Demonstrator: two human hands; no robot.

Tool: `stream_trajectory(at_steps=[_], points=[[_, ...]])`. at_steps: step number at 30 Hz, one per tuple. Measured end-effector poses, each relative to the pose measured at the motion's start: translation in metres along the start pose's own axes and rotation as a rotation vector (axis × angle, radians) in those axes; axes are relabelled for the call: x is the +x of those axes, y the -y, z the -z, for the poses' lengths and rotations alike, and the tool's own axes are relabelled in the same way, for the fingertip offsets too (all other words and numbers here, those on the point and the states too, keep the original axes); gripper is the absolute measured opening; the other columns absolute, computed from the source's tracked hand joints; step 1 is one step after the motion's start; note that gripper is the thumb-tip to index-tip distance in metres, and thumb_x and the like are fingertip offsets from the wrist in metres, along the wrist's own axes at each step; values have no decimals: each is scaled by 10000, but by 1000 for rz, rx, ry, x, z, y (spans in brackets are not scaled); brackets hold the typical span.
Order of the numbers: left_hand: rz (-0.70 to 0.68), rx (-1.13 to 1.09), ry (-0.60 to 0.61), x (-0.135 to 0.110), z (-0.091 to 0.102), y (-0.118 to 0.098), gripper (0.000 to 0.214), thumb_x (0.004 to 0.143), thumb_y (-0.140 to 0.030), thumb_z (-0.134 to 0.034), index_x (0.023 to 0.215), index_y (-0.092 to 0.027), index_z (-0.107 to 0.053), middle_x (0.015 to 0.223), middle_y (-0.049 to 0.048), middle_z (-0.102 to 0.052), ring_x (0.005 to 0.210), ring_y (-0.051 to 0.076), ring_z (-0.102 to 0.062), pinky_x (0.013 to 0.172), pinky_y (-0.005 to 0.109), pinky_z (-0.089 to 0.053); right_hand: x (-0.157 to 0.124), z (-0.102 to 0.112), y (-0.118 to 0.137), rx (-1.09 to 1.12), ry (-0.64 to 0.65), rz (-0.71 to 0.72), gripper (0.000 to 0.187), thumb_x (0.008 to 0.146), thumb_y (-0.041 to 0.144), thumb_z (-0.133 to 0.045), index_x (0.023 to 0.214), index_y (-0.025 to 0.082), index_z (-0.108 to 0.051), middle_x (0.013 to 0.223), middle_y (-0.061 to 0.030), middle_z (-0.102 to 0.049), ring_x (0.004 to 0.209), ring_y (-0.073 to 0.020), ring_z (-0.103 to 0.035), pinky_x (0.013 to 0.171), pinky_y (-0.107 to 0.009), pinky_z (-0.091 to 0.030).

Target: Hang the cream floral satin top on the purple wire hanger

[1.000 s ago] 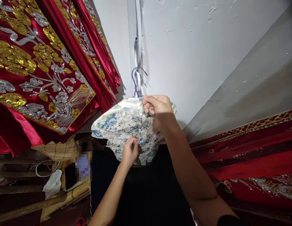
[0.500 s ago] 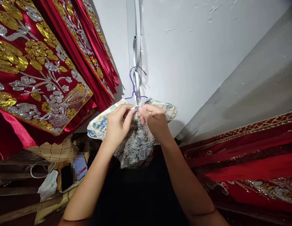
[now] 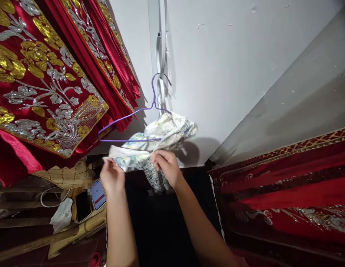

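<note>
A small white garment with a blue floral print (image 3: 158, 137) hangs bunched on a purple wire hanger (image 3: 125, 128), whose hook rests on a metal wall bracket (image 3: 161, 66). The hanger's left shoulder is bare; the cloth sags off its right half. My left hand (image 3: 112, 176) pinches the garment's lower left edge. My right hand (image 3: 166, 167) is closed on the cloth just below the hanger bar. Both forearms reach up from the bottom of the view.
Red satin garments with gold and silver embroidery (image 3: 44, 81) hang at the upper left, close to the hanger. More red embroidered fabric (image 3: 286, 193) lies at the right. Two phones (image 3: 90, 200), a tissue and wooden pieces sit at lower left. A white wall is behind.
Both hands dropped from the garment's collar to its lower part. The cloth slid off the hanger's left shoulder, which is now exposed, and the hanger tilted.
</note>
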State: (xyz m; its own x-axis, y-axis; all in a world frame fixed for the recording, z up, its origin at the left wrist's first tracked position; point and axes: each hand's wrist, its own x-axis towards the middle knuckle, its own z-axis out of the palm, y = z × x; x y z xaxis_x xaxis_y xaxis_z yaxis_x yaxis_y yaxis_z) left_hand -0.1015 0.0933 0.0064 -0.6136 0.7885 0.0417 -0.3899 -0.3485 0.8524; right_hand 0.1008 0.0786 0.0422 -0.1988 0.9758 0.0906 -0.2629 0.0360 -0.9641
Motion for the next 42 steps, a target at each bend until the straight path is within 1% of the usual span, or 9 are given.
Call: stream_trajectory(at_steps=[4,8,13,17,21,28,31,36,42], points=[[72,183,79,-29,8,27,217,803,-339,-726,788,-175,-585,746,-17,-614,676,108,-566,655,207,-444,-9,19,-20,184,-267,-89,320,850,456,-688,684,207,-573,494,49,-390,463,-100,-299,463,-273,-210],[11,510,456,-43,-11,16,234,892,-408,-655,880,-175,-658,918,39,-674,855,167,-618,795,259,-481,-14,66,-37,419,-613,-109,337,717,445,-754,700,220,-504,527,95,-295,444,-77,-235,423,-239,-204],[-32,499,679,-81,-50,6,245,977,-416,-555,975,-189,-648,1026,68,-680,1017,214,-630,920,304,-484,-19,74,-38,268,-745,-43,323,772,505,-713,785,216,-571,666,27,-529,566,-121,-494,538,-259,-429],[-40,478,767,-109,-68,3,208,999,-383,-535,995,-199,-633,1031,70,-666,1022,211,-628,940,310,-481,-21,50,-29,-55,-441,-43,438,897,606,-566,759,193,-608,742,-30,-609,716,-182,-568,700,-309,-477],[-128,461,749,-108,-70,-4,170,997,-353,-549,1008,-206,-634,1069,74,-646,1043,208,-614,944,311,-478,-26,42,-11,-369,-222,60,489,967,602,-441,742,200,-603,825,-53,-628,858,-220,-562,830,-340,-459],[-246,493,702,-86,-67,-12,196,986,-386,-561,967,-211,-649,1215,93,-562,1170,231,-554,988,323,-451,-19,34,19,-156,440,-199,298,816,455,-730,896,180,-650,854,-24,-632,845,-192,-583,807,-320,-489],[-130,583,789,-81,-54,-15,249,1024,-430,-461,1047,-227,-603,1085,65,-611,1013,202,-588,905,307,-466,-11,29,23,-155,590,-274,268,724,344,-787,873,184,-632,794,3,-605,735,-155,-544,693,-281,-466],[97,780,1038,-80,-15,-16,346,1017,-504,-418,1138,-242,-609,883,27,-657,805,198,-590,789,296,-475,-3,43,44,-501,377,-12,63,697,146,-625,665,180,-583,627,27,-529,595,-115,-447,536,-238,-323],[-68,1042,994,-52,7,-28,338,923,-506,-575,809,-204,-674,710,21,-614,674,197,-549,651,265,-414,43,74,81,-340,-308,421,200,680,129,-585,858,209,-628,716,27,-574,643,-133,-494,593,-241,-386]])
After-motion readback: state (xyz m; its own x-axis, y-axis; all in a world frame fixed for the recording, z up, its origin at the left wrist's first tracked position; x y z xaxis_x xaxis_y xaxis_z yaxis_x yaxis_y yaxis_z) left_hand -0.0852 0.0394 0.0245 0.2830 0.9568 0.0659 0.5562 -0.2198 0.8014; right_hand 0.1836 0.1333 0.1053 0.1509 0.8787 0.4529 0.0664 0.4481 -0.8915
